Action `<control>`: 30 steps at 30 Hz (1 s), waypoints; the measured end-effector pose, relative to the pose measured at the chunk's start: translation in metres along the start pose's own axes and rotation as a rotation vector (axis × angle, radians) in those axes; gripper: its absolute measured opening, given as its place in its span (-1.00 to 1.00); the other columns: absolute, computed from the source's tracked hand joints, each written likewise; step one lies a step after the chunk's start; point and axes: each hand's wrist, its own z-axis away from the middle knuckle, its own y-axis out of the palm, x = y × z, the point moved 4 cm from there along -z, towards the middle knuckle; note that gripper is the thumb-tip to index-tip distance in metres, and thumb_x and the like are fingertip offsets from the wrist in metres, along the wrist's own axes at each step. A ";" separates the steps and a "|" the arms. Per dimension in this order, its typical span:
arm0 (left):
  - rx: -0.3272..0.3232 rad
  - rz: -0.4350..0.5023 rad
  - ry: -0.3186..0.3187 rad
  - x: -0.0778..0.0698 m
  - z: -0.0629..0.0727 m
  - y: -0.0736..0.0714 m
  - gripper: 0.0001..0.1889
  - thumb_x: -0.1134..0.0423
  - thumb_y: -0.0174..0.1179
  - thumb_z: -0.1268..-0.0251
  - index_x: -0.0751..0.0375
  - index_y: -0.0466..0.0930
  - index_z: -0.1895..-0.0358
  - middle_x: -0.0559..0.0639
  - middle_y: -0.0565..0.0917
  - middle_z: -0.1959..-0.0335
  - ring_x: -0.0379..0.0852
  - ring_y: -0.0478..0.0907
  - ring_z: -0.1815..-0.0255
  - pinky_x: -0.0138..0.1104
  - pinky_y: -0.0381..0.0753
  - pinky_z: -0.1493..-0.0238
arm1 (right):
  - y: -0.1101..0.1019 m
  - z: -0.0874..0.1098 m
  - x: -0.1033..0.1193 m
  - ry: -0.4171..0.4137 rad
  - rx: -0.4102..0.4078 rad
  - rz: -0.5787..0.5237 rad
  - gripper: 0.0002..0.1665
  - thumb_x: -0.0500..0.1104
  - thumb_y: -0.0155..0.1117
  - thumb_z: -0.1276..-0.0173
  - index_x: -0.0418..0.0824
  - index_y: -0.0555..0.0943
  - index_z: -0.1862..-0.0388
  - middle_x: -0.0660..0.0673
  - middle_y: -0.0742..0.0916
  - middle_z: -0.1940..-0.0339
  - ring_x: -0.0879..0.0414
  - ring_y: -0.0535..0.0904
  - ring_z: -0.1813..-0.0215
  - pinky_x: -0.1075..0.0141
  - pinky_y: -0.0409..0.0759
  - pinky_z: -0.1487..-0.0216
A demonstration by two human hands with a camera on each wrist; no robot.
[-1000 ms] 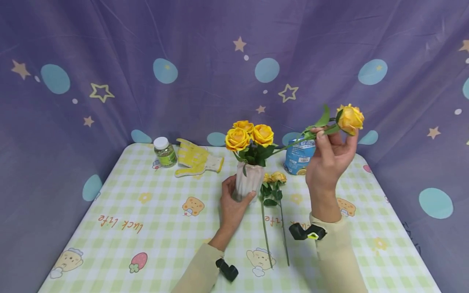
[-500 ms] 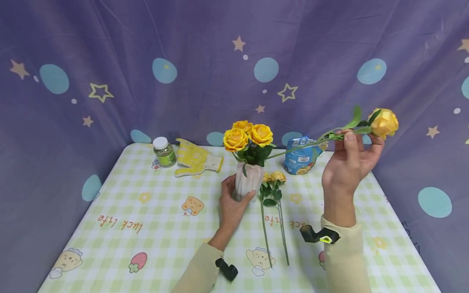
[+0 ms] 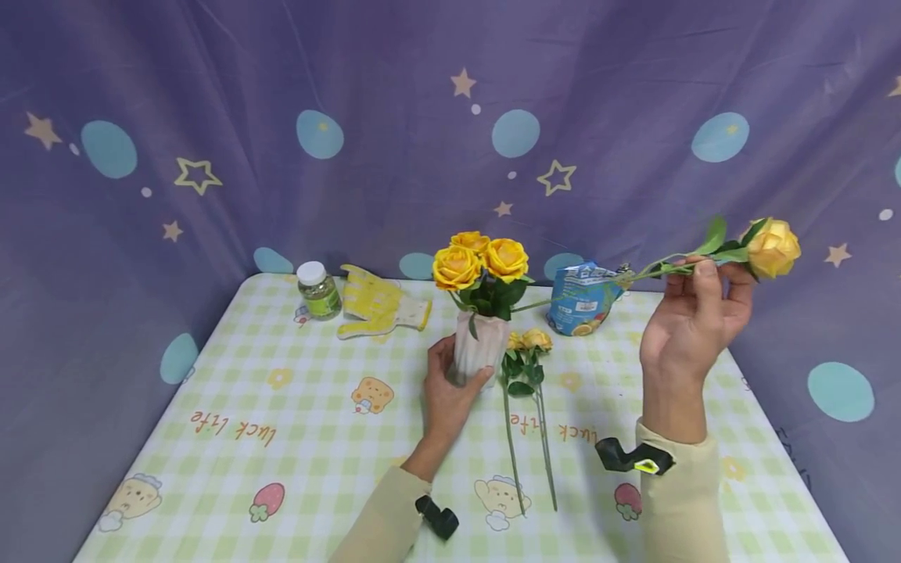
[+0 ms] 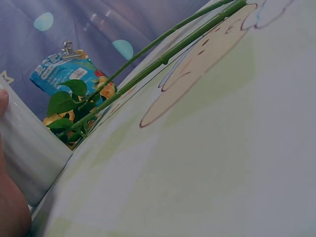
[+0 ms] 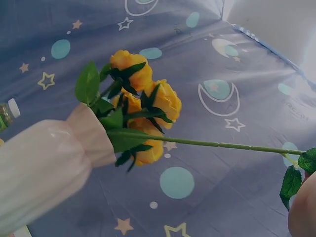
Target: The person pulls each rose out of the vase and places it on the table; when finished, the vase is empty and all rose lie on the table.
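Yellow rose, round and layered, between right fingers; pale ribbed vase.

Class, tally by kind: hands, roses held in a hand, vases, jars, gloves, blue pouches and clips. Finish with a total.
Hands: 2 (left hand, right hand)
Held rose: 1
Vase: 1
Jar: 1
Glove: 1
Blue pouch: 1
Clip: 1
Total: 8

The tablecloth reads "luck life" upside down, once nearer its left edge, once nearer its right.
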 end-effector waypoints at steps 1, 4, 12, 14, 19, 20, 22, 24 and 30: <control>0.000 0.001 0.002 0.000 0.000 0.000 -0.22 0.28 0.65 -0.27 0.15 0.44 -0.51 0.08 0.63 -0.48 0.07 0.51 -0.57 0.07 0.37 -0.63 | -0.001 -0.002 0.002 -0.005 -0.005 -0.006 -0.80 -0.61 0.28 -0.42 -0.48 0.49 0.10 -0.34 0.65 0.31 -0.09 0.67 0.32 0.21 0.65 0.24; -0.003 0.008 0.010 -0.001 0.000 0.000 -0.23 0.28 0.64 -0.28 0.17 0.45 -0.50 0.10 0.63 -0.48 0.10 0.51 -0.57 0.11 0.37 -0.62 | -0.004 -0.007 0.008 -0.020 -0.024 -0.013 -0.87 -0.62 0.21 -0.45 -0.50 0.50 0.13 -0.34 0.65 0.36 -0.08 0.66 0.35 0.25 0.59 0.33; -0.008 0.011 0.003 0.000 0.000 0.000 -0.24 0.30 0.64 -0.28 0.17 0.45 -0.49 0.09 0.64 -0.46 0.08 0.52 -0.56 0.08 0.36 -0.63 | -0.014 -0.010 0.016 -0.021 -0.032 0.055 -0.80 -0.62 0.40 -0.28 -0.55 0.52 0.26 -0.34 0.68 0.44 -0.04 0.62 0.44 0.28 0.58 0.38; -0.008 0.008 0.001 0.000 0.000 0.000 -0.24 0.30 0.64 -0.28 0.16 0.45 -0.50 0.09 0.64 -0.46 0.07 0.52 -0.56 0.08 0.36 -0.63 | -0.017 -0.008 0.017 -0.006 -0.010 0.078 -0.76 -0.62 0.46 -0.24 -0.56 0.53 0.28 -0.34 0.70 0.44 -0.04 0.65 0.43 0.29 0.60 0.37; -0.007 0.009 0.000 -0.001 0.001 0.000 -0.23 0.30 0.64 -0.28 0.17 0.44 -0.50 0.10 0.63 -0.48 0.09 0.51 -0.57 0.10 0.35 -0.63 | -0.026 -0.002 0.015 0.071 0.073 0.159 -0.78 -0.65 0.46 -0.27 -0.57 0.55 0.30 -0.34 0.74 0.43 -0.07 0.74 0.37 0.31 0.71 0.31; -0.007 0.010 0.000 -0.002 0.001 0.000 -0.24 0.30 0.64 -0.28 0.18 0.44 -0.50 0.10 0.63 -0.48 0.09 0.51 -0.57 0.11 0.35 -0.63 | -0.028 0.000 0.014 0.092 0.091 0.183 -0.80 -0.66 0.43 -0.29 -0.57 0.56 0.30 -0.33 0.75 0.44 -0.06 0.75 0.36 0.31 0.71 0.30; -0.009 0.011 0.001 -0.002 0.001 0.000 -0.24 0.31 0.64 -0.28 0.19 0.45 -0.50 0.11 0.63 -0.47 0.10 0.51 -0.57 0.11 0.35 -0.63 | -0.032 0.003 0.012 0.141 0.128 0.236 -0.84 -0.68 0.37 -0.33 -0.56 0.58 0.31 -0.30 0.77 0.45 -0.04 0.76 0.36 0.33 0.71 0.31; -0.011 0.010 0.002 -0.001 0.001 0.001 -0.24 0.31 0.64 -0.28 0.19 0.45 -0.49 0.11 0.63 -0.47 0.10 0.51 -0.57 0.11 0.36 -0.63 | -0.037 0.006 0.010 0.195 0.160 0.294 -0.84 -0.69 0.31 -0.37 -0.53 0.61 0.32 -0.27 0.78 0.46 -0.01 0.77 0.35 0.35 0.70 0.31; -0.008 0.010 0.000 0.000 0.000 0.001 -0.24 0.31 0.64 -0.28 0.19 0.44 -0.49 0.10 0.63 -0.48 0.09 0.51 -0.57 0.11 0.35 -0.63 | -0.056 0.014 0.002 0.358 0.222 0.534 -0.72 -0.69 0.21 -0.44 -0.42 0.71 0.33 -0.16 0.80 0.46 0.07 0.79 0.33 0.40 0.70 0.28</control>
